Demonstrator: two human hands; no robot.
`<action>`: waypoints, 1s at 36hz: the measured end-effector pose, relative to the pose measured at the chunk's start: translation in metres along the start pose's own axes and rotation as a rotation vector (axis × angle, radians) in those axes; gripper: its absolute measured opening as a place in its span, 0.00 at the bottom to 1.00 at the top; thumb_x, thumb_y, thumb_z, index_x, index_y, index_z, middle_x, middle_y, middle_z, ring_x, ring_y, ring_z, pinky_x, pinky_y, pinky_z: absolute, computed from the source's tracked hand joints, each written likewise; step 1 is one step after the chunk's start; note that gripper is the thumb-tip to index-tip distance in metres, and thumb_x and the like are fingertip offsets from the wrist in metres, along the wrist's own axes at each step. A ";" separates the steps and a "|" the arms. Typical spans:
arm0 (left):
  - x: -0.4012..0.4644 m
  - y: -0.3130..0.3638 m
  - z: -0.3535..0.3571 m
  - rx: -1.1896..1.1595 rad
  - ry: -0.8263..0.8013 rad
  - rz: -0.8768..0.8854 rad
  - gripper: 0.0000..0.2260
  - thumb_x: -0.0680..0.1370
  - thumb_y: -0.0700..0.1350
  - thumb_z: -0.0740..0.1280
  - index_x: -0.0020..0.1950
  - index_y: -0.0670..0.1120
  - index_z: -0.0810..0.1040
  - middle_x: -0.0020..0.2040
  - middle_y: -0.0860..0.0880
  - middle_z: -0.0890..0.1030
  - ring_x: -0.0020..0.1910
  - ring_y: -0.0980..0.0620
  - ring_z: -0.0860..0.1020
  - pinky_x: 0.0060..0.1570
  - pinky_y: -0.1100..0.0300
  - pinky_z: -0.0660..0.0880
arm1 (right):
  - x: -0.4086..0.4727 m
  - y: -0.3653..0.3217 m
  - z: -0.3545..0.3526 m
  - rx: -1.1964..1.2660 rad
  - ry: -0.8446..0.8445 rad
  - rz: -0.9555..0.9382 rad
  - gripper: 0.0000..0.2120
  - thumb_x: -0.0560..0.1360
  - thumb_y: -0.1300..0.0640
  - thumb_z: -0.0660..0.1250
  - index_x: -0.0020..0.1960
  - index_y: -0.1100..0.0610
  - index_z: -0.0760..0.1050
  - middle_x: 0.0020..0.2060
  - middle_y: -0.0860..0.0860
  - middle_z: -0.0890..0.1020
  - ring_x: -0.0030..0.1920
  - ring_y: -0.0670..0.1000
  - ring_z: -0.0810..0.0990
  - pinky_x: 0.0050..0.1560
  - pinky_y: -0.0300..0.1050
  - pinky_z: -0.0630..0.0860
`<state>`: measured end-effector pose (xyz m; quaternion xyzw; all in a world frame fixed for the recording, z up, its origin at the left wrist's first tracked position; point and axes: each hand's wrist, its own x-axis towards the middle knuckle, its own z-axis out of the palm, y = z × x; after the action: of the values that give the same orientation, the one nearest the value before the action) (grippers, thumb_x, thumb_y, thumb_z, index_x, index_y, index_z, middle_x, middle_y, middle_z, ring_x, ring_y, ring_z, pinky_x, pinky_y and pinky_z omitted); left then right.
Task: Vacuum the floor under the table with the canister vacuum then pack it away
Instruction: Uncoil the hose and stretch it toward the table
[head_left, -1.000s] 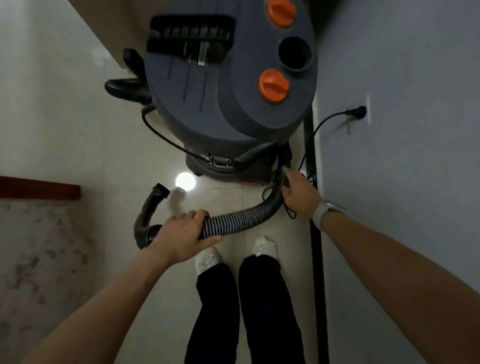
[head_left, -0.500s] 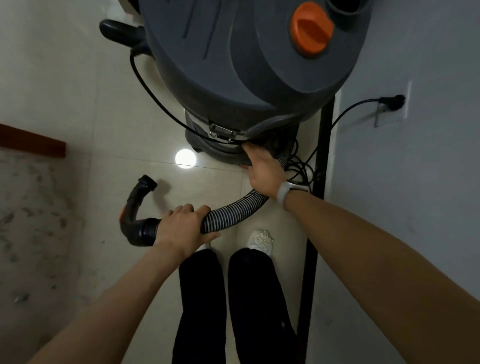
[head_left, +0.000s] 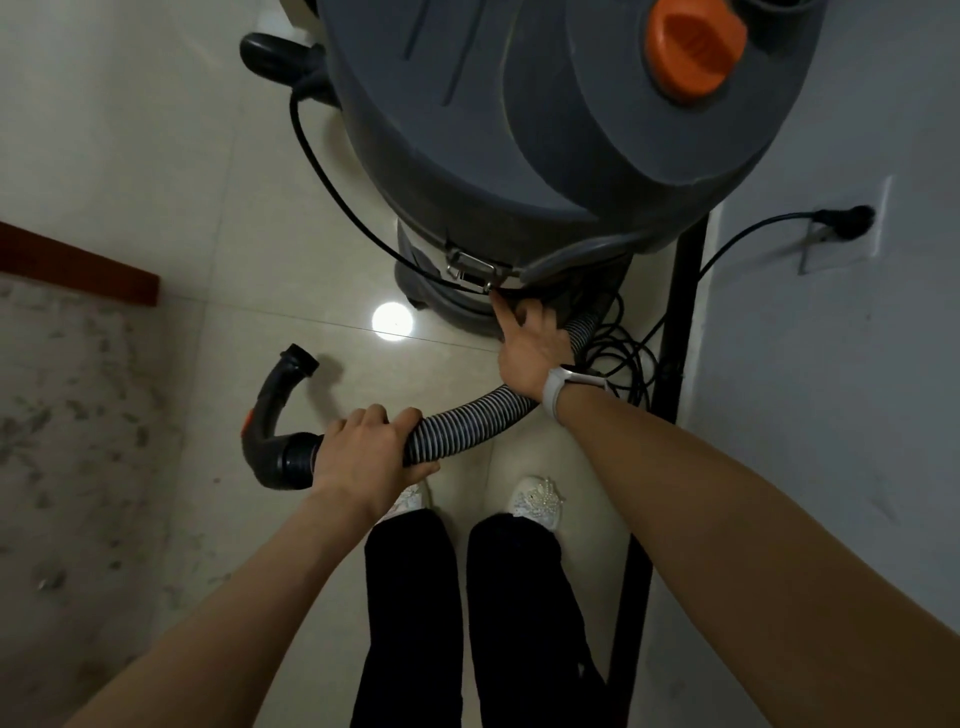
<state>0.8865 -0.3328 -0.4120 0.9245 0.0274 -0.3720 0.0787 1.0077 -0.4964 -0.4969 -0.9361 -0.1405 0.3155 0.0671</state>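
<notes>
A big grey canister vacuum (head_left: 545, 114) with an orange knob (head_left: 691, 47) stands in front of me against the wall. Its ribbed grey hose (head_left: 467, 421) curves from the vacuum's base toward me and ends in a curved black handle piece (head_left: 275, 410). My left hand (head_left: 369, 452) grips the hose just behind that handle piece. My right hand (head_left: 535, 343) reaches under the canister's rim, fingers curled round the far end of the hose where it meets the base; the fingertips are hidden in shadow.
The black power cord (head_left: 618, 353) lies coiled by the base and runs up to a plug in the wall socket (head_left: 847, 221) on the right. A black skirting strip (head_left: 675, 322) follows the wall. A brown ledge (head_left: 78, 270) and speckled floor lie left. My feet (head_left: 535, 501) stand below the hose.
My right hand has moved from the middle of the hose up to its end at the vacuum's base. My head has come closer to the canister. My left hand keeps its grip.
</notes>
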 end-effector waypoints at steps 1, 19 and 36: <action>0.001 0.001 0.001 0.007 0.000 0.000 0.26 0.76 0.64 0.60 0.69 0.53 0.64 0.56 0.48 0.74 0.58 0.48 0.73 0.59 0.56 0.67 | 0.001 -0.003 0.002 0.017 -0.005 0.002 0.36 0.76 0.58 0.59 0.77 0.47 0.44 0.68 0.57 0.60 0.66 0.59 0.61 0.60 0.54 0.65; 0.020 0.012 0.040 0.005 0.037 0.016 0.25 0.77 0.62 0.59 0.71 0.53 0.62 0.58 0.48 0.72 0.59 0.49 0.72 0.60 0.56 0.66 | 0.021 0.030 0.037 0.100 0.397 0.303 0.28 0.67 0.62 0.66 0.68 0.60 0.69 0.64 0.60 0.73 0.62 0.62 0.72 0.57 0.56 0.69; 0.034 0.042 0.034 0.021 0.032 -0.038 0.25 0.76 0.65 0.57 0.65 0.49 0.64 0.56 0.46 0.74 0.57 0.47 0.73 0.58 0.54 0.68 | -0.020 0.077 0.042 0.350 0.470 0.104 0.14 0.74 0.60 0.58 0.53 0.67 0.77 0.47 0.64 0.78 0.50 0.64 0.76 0.51 0.53 0.72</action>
<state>0.8918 -0.3798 -0.4545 0.9303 0.0421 -0.3590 0.0615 0.9837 -0.5741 -0.5351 -0.9636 -0.0162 0.1127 0.2420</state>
